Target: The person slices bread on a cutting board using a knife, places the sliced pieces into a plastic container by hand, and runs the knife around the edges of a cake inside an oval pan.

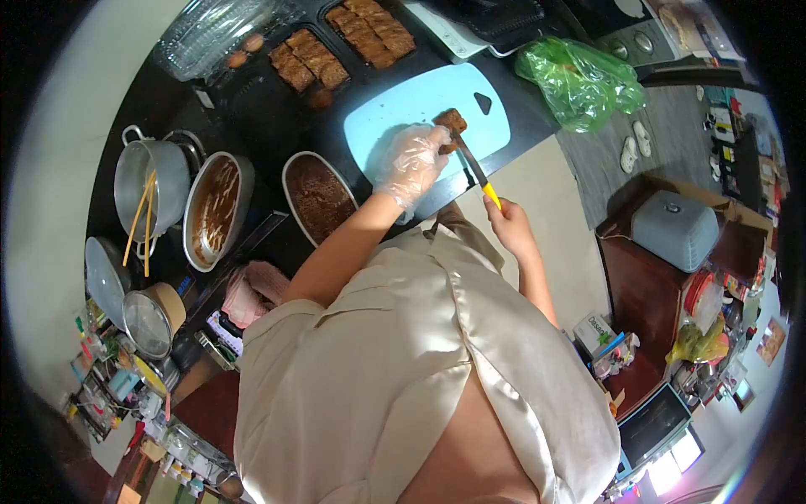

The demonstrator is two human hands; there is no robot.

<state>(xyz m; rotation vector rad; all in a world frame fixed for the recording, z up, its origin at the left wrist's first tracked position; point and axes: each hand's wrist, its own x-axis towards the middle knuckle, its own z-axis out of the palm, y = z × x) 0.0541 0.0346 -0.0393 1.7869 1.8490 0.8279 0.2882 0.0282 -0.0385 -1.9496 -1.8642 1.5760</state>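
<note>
My left hand (416,160), in a clear plastic glove, rests over a light blue cutting board (386,105). Its fingers are closed on a piece of brown cake (452,120). In my bare right hand (508,225) is the yellow handle of a knife (478,172). The blade points up the board and its far end meets the cake, partly against the gloved fingertips. Whether the blade has gone through the cake I cannot tell. A few dark crumbs lie on the board.
Cut cake pieces (308,60) fill black trays behind the board. Left of it stand two oval pans with brown residue (321,200), (218,210) and a metal pot (151,181) with chopsticks. A green plastic bag (579,84) lies right, near the counter's edge. Clear lids (210,38) are stacked back left.
</note>
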